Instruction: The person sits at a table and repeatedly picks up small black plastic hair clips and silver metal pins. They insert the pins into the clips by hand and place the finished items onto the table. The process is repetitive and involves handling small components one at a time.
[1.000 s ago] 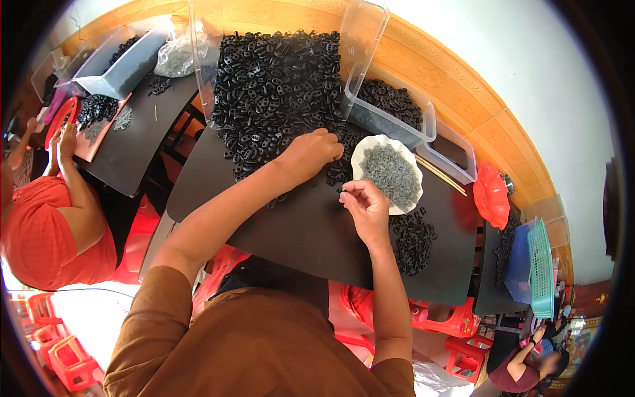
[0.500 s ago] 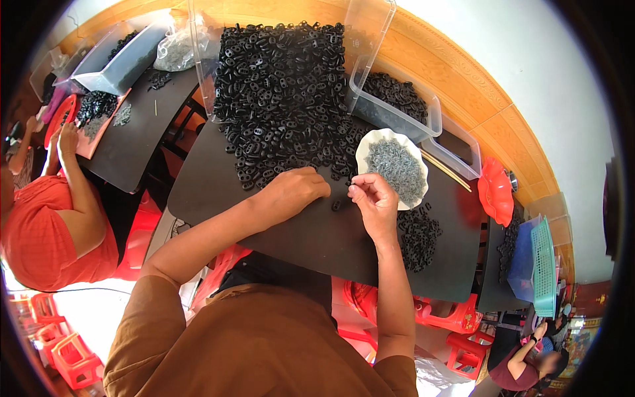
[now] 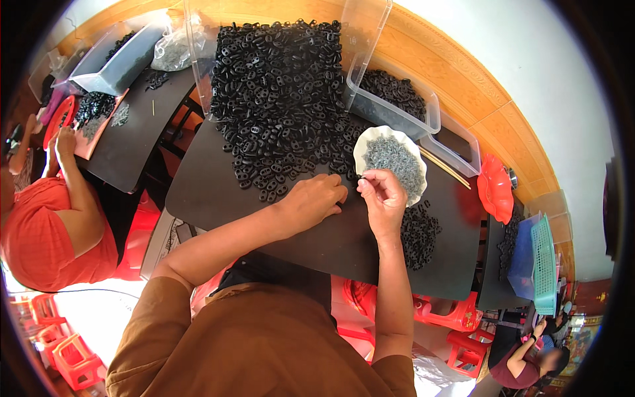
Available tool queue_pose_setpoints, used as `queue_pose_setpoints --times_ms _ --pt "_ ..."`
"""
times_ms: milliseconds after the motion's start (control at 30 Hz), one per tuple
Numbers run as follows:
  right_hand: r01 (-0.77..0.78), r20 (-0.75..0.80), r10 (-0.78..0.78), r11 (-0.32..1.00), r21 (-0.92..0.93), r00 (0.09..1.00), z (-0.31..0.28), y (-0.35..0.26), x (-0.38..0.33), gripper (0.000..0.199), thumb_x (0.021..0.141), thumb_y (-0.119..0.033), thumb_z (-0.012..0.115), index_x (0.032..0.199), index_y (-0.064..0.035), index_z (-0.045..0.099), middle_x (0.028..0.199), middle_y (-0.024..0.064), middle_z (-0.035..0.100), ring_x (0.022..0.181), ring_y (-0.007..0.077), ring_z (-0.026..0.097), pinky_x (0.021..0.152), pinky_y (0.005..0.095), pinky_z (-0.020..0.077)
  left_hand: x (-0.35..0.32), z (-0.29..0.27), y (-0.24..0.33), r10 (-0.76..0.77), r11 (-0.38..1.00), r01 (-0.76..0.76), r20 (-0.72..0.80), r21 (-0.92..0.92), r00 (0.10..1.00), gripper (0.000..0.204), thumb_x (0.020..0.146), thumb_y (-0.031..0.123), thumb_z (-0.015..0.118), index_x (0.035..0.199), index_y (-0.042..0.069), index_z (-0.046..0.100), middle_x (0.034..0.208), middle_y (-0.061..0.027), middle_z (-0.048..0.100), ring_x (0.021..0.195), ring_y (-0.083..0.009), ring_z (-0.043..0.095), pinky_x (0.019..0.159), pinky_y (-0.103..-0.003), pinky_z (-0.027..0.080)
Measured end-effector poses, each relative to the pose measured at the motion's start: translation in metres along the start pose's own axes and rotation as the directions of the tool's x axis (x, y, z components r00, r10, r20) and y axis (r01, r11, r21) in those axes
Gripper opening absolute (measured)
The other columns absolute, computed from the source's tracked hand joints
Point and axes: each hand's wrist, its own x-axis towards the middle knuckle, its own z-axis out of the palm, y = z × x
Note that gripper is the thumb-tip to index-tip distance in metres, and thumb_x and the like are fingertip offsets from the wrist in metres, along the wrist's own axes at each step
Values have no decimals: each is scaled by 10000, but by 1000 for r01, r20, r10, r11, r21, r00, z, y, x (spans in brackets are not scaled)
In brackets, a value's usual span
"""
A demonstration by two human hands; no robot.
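My left hand rests low over the dark table with its fingers curled together; a bit of black shows under the fingertips, but what they grip is mostly hidden. Beside it, my right hand pinches a tiny dark piece between thumb and forefinger, too small to name. Beyond both hands spreads a large heap of small black oval plastic pieces with holes. Just behind my right hand stands a cream scalloped bowl of small grey translucent pieces. A smaller pile of black pieces lies right of my right wrist.
Clear plastic bins stand at the back right, with chopsticks and a red scalloped dish nearby. A teal basket is farther right. At the left, a co-worker in red sits at another table.
My left hand has moved slightly right, over the spot where a single black piece lay on the table. My right hand has shifted a little right and up, still pinching.
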Motion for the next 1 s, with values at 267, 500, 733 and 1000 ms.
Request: queue_pose_setpoints --times_ms 267,500,733,1000 --pt "-66 132 66 998 -2 989 6 2 -3 120 881 51 685 991 7 664 900 39 664 732 99 646 652 227 513 1 -5 -43 -293 576 324 181 -750 939 170 917 34 669 1086 20 676 969 -24 674 829 -77 645 740 -252 551" --pt "-174 190 181 983 -55 965 16 7 -9 160 865 33 706 1009 -16 656 861 24 699 717 73 649 642 222 509 1 -14 -42 -348 154 316 248 -936 904 177 965 65 652 1137 26 650 1003 -39 675 881 -97 668 830 -248 575" --pt "-180 182 179 984 -12 967 18 15 -10 206 855 20 721 1033 -34 632 849 22 702 710 64 645 647 223 507 2 -13 -48 -378 165 337 256 -927 889 182 951 55 667 1131 29 659 984 -39 687 868 -93 661 824 -245 563" --pt "-198 200 198 980 -22 960 19 9 -8 306 839 19 733 1097 -41 579 844 40 701 698 77 640 642 228 501 2 -10 -49 -357 266 325 221 -907 908 162 913 58 704 1074 36 697 915 -13 689 810 -77 630 747 -226 523"
